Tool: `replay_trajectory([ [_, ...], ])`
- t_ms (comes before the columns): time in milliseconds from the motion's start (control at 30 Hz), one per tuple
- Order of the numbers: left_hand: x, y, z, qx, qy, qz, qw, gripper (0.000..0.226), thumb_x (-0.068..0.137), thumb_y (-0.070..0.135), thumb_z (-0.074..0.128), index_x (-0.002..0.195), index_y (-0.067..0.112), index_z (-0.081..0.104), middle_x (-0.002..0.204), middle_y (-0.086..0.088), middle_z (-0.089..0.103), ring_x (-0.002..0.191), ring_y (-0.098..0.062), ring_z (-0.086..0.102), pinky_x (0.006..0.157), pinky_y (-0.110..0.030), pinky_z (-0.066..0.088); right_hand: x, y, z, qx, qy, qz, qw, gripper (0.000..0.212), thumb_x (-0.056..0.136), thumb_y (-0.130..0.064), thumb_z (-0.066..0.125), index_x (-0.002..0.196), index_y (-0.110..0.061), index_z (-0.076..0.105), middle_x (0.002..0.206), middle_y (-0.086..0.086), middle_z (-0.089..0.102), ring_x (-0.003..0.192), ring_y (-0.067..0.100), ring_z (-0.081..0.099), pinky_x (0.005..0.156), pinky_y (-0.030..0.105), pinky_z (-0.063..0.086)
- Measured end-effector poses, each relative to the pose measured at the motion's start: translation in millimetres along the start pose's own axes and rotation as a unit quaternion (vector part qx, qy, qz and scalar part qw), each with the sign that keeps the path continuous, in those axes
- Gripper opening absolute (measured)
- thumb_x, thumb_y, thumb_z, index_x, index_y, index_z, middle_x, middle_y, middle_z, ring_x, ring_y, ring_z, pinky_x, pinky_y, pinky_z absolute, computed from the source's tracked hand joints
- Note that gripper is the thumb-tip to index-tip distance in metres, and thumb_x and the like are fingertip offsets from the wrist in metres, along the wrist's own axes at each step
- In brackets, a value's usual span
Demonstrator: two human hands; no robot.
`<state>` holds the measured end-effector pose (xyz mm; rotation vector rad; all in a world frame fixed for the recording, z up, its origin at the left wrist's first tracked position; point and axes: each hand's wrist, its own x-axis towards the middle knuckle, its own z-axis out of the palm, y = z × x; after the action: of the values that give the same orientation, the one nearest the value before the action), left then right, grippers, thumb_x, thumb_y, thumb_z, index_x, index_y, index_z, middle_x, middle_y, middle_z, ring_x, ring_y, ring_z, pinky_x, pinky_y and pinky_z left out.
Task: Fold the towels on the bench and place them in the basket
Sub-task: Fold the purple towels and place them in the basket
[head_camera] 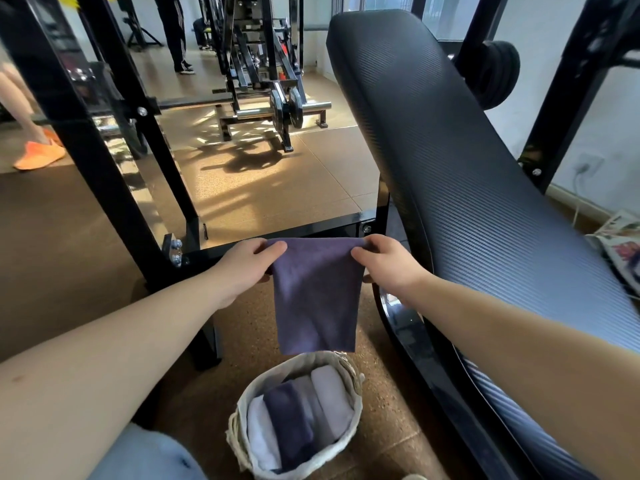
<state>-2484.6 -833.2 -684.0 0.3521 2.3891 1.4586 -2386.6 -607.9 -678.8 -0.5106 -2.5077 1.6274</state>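
Note:
A purple towel [316, 296] hangs folded in the air, held by its top corners. My left hand [242, 265] pinches the upper left corner and my right hand [388, 263] pinches the upper right corner. Directly below it on the floor stands a pale woven basket [239, 410] holding several folded towels [298, 420], white, purple and grey, side by side. The towel's lower edge hangs just above the basket's far rim. The black padded bench [485, 202] stretches along the right, with no towel visible on its surface.
A black steel rack frame [114, 150] stands left and behind the towel. Weight machines and a barbell [277, 112] sit further back on the cork floor. Another person's legs with an orange shoe [38, 155] are at far left. Printed papers [623, 244] lie at right.

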Motion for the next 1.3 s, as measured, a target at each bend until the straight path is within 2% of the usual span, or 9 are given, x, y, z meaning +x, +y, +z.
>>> replay_trajectory([
  [67,-3,4,1,-0.052,-0.007,0.000,0.999,0.024,0.104,0.037,0.053,0.109,0.019,0.068,0.108,0.000,0.072,0.100,-0.015,0.066,0.076,-0.026,0.051,-1,-1,1,0.050,-0.005,0.015,0.999,0.013,0.102,-0.025,0.055,0.105,-0.020,0.066,0.101,0.003,0.070,0.099,0.024,0.068,0.090,0.047,0.060],
  [300,1,3,6,-0.062,-0.012,-0.032,0.997,0.019,0.102,0.034,0.060,0.110,0.019,0.068,0.105,-0.007,0.073,0.095,-0.026,0.071,0.081,-0.045,0.063,-8,-3,4,0.083,-0.008,0.075,0.994,0.024,0.108,-0.023,0.043,0.128,-0.032,0.055,0.098,0.004,0.063,0.081,0.019,0.061,0.081,0.049,0.063],
  [400,2,-1,6,-0.048,0.017,-0.029,0.998,0.019,0.099,0.035,0.063,0.114,0.023,0.067,0.108,-0.006,0.070,0.090,-0.024,0.068,0.067,-0.038,0.060,-10,-4,3,0.117,-0.047,0.071,0.989,0.027,0.105,-0.024,0.050,0.131,-0.035,0.050,0.101,0.007,0.066,0.089,0.022,0.066,0.084,0.049,0.062],
  [500,5,-3,5,-0.093,0.052,-0.046,0.993,0.028,0.098,0.035,0.066,0.123,0.024,0.059,0.117,-0.007,0.065,0.099,-0.023,0.065,0.073,-0.034,0.055,-11,-3,3,0.094,-0.096,0.043,0.990,0.044,0.098,-0.012,0.062,0.132,-0.036,0.048,0.109,0.009,0.070,0.099,0.027,0.070,0.085,0.046,0.059],
  [667,2,-1,0,-0.209,-0.051,-0.069,0.974,0.059,0.093,0.001,0.068,0.137,0.027,0.037,0.117,-0.017,0.068,0.105,-0.030,0.069,0.084,-0.041,0.056,-11,0,8,0.100,-0.018,0.015,0.995,0.014,0.101,-0.005,0.054,0.108,-0.017,0.057,0.089,0.012,0.060,0.080,0.024,0.055,0.068,0.041,0.050],
  [833,0,-1,2,-0.095,-0.068,-0.007,0.993,0.026,0.100,-0.002,0.053,0.096,0.018,0.068,0.104,-0.007,0.067,0.100,-0.024,0.060,0.079,-0.031,0.049,-7,1,7,0.105,0.003,0.024,0.994,0.024,0.104,-0.011,0.047,0.100,-0.020,0.069,0.091,0.001,0.061,0.080,0.018,0.051,0.069,0.037,0.046],
  [933,1,-1,6,-0.078,-0.056,0.005,0.995,0.033,0.102,0.000,0.050,0.102,0.023,0.073,0.115,-0.008,0.070,0.110,-0.023,0.065,0.092,-0.032,0.052,-8,2,6,0.091,-0.028,0.017,0.995,0.025,0.098,-0.009,0.061,0.116,-0.025,0.068,0.106,-0.002,0.066,0.096,0.017,0.064,0.083,0.039,0.058],
  [1067,-1,-2,1,-0.062,-0.096,0.028,0.993,0.041,0.089,-0.002,0.069,0.113,0.032,0.069,0.121,-0.005,0.071,0.113,-0.018,0.068,0.096,-0.032,0.054,-9,5,3,0.018,-0.066,0.015,0.998,0.062,0.081,0.007,0.072,0.132,-0.025,0.060,0.111,0.003,0.066,0.103,0.022,0.068,0.090,0.044,0.061],
  [1300,-1,-7,-4,0.077,-0.083,0.077,0.991,0.062,0.081,0.012,0.081,0.132,0.041,0.061,0.133,0.009,0.063,0.125,-0.012,0.057,0.108,-0.040,0.048,-9,6,2,-0.008,-0.037,-0.007,0.999,0.048,0.090,-0.002,0.068,0.133,-0.024,0.062,0.111,0.003,0.070,0.104,0.018,0.069,0.095,0.041,0.059],
])
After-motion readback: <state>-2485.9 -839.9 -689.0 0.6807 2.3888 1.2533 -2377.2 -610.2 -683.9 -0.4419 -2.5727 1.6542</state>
